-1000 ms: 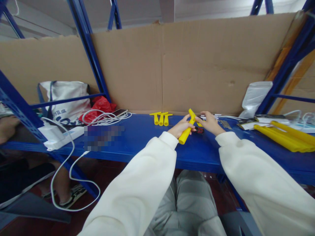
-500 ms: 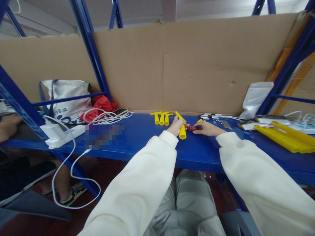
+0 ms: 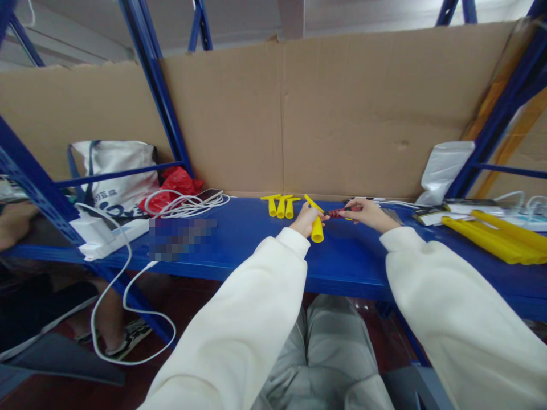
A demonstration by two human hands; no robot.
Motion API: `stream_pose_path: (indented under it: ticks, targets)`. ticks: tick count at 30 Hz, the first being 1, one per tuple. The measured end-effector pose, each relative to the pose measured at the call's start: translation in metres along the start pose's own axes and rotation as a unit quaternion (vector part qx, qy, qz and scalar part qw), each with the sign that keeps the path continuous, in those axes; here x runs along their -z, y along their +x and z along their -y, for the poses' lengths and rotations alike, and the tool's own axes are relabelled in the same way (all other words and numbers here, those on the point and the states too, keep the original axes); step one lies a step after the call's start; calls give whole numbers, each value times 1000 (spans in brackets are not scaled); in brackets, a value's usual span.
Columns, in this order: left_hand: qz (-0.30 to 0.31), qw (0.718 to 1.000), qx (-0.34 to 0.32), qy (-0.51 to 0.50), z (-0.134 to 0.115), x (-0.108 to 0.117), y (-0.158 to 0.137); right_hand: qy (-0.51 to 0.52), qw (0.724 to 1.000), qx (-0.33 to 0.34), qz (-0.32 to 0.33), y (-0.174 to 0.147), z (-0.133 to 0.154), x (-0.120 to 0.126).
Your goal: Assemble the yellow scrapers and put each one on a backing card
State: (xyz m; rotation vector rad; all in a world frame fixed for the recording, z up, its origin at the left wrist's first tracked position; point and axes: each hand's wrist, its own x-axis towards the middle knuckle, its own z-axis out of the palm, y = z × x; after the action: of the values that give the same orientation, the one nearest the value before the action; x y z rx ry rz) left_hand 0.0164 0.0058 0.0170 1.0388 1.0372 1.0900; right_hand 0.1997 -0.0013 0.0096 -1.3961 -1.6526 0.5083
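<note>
My left hand (image 3: 305,220) is closed around a yellow T-shaped piece (image 3: 317,232) with a round, hollow front end and a thin bar at the back. Between my hands lies a red and black screwdriver (image 3: 335,213), its left end against the yellow piece by my left fingertips. My right hand (image 3: 365,213) pinches the screwdriver's right end, slightly above the tabletop. A bit of yellow shows below my right fingers, mostly hidden. Beyond my left hand, three similar yellow pieces (image 3: 281,208) stand in a row.
Long yellow tubes (image 3: 496,239) lie at the right on the blue table (image 3: 256,239). A cardboard wall (image 3: 342,114) closes off the back. At left are a white power strip (image 3: 111,239), coiled white cable (image 3: 179,205), a red bag and a cloth bag. Another person's arm (image 3: 17,225) shows far left.
My right hand has risen and moved slightly right and away from me, and the screwdriver's right end has tipped upward with it. My left hand and the yellow piece have stayed nearly still.
</note>
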Motion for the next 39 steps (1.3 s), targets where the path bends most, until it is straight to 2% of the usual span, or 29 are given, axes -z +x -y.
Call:
stream_pose_path:
  ticks: [3,6,10,15,20,24,30,39]
  targets:
    - [-1,1000,1,0,1,0,2,64,993,-11,-97,1,4,4]
    - [-4,1000,3,15,3,1,5,150,974,-14,-171,5,3,9]
    - [-4,999,6,45,7,2,9,243,943,-15,-229,12,-4,15]
    - [9,999,16,47,10,1,9,256,922,-16,-290,20,-15,24]
    - [41,998,30,49,9,0,2,227,932,16,-281,26,-25,28]
    - [59,995,52,53,4,-3,-8,230,935,16,-271,26,-26,28]
    - [69,995,60,51,-2,-5,-15,270,928,9,-257,26,-27,26]
    - [74,995,54,35,-1,-4,-12,258,929,17,-263,27,-29,26]
